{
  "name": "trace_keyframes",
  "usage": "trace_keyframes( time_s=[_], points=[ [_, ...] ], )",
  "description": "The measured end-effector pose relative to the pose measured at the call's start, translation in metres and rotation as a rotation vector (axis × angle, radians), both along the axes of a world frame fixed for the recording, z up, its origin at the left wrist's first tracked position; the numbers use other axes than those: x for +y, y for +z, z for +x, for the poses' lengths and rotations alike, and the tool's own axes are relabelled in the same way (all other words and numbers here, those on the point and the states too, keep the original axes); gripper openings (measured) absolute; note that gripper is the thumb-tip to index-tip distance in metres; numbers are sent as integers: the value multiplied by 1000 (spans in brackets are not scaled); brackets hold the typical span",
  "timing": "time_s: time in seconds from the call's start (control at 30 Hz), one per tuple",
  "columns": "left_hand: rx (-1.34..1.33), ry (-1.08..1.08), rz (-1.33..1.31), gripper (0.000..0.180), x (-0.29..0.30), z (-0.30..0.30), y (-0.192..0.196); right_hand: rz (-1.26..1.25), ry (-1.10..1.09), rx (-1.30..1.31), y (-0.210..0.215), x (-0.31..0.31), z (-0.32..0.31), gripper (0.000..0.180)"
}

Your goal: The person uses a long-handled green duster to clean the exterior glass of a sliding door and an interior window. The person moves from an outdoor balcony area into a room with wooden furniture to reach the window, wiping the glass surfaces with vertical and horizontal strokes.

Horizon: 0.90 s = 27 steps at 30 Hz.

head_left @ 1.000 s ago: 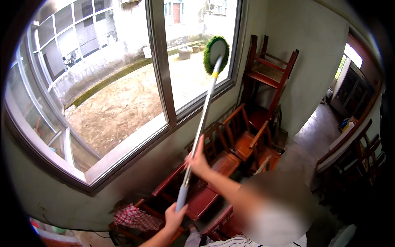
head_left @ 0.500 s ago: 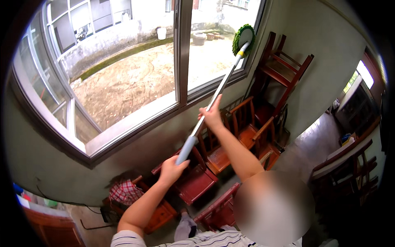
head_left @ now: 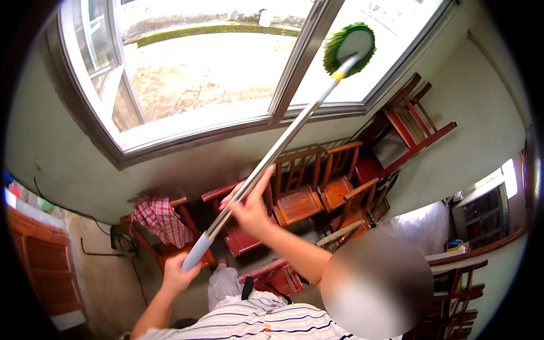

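Observation:
Both my hands hold a long-handled mop (head_left: 285,140), its silvery pole slanting up from lower left to upper right. At the bottom, my left hand (head_left: 179,275) is closed round the pale grey grip. Farther up, my right hand (head_left: 254,211) holds the metal pole, with some fingers stretched along it. The round mop head (head_left: 358,44) has a green shaggy fringe and a yellow collar below it. It lies in front of the right window pane (head_left: 391,73); whether it touches the glass I cannot tell.
Wooden chairs (head_left: 297,207) line the wall below the window, one with a checked red cloth (head_left: 161,220). An upturned chair (head_left: 408,124) is stacked at the right corner. The left sash (head_left: 96,51) stands open. A cable (head_left: 85,214) runs along the left wall.
The mop's lower end and both hands have moved down and left. My right hand's grip looks looser, with its fingers more extended. My view has shifted, showing the window higher up.

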<state>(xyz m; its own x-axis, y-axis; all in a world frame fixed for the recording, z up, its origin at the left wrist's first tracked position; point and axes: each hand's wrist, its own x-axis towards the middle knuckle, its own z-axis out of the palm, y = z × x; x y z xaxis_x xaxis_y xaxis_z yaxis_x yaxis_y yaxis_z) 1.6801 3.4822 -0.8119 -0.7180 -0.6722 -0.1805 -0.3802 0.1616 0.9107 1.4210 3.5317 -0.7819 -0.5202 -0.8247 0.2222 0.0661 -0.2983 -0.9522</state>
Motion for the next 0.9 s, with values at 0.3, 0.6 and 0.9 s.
trace_keyframes(
  time_s=[0.3,0.6,0.9],
  points=[
    [227,-364,-157,34,-76,-276,70,178,-525,106,107,-18,-267,101],
    [155,-382,-207,32,-90,-378,94,101,-591,29,116,-18,-387,52],
    [337,-254,-150,26,-78,-180,34,86,-227,111,57,-23,-185,106]
  ],
)
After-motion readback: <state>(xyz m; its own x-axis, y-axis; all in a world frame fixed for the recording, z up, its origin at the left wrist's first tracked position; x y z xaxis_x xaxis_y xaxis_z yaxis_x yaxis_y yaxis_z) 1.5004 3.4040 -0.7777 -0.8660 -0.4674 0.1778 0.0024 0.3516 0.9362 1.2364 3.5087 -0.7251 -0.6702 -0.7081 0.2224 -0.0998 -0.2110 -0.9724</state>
